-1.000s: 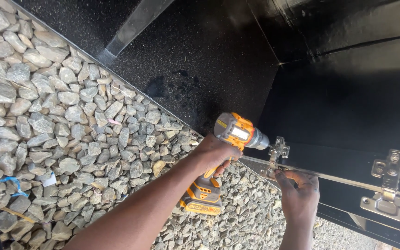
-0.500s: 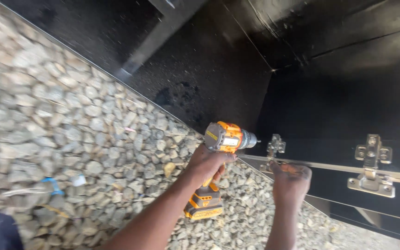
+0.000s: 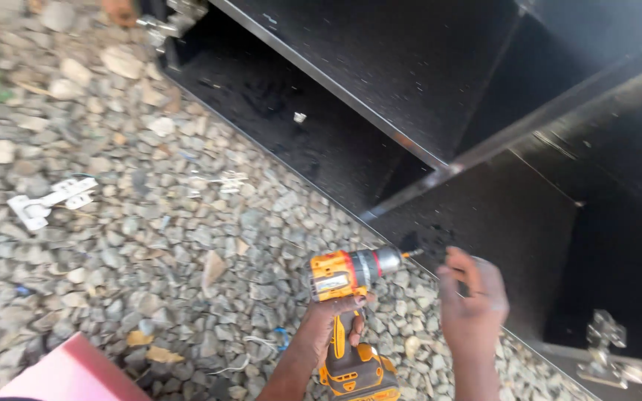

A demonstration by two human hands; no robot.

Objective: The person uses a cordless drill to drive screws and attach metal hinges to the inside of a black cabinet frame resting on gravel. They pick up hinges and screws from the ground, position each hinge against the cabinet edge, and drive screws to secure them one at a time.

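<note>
Left hand point(image 3: 332, 323) grasps the handle of the yellow cordless drill point(image 3: 351, 312), bit aimed right, over the gravel point(image 3: 150, 245) just beside the black cabinet point(image 3: 410, 96). Right hand point(image 3: 473, 297) loose, fingers half curled, holding nothing, near the bit. White hinge point(image 3: 50, 200) lies on gravel; metal hinge point(image 3: 603, 349) on cabinet.

Drill point(image 3: 351, 297) pulls off the hinge point(image 3: 605, 349), now well apart to its left, bit over gravel edge. Right hand point(image 3: 473, 297) lets go of hinge, hangs open in air. Second hinge point(image 3: 50, 200) on gravel comes into view.
</note>
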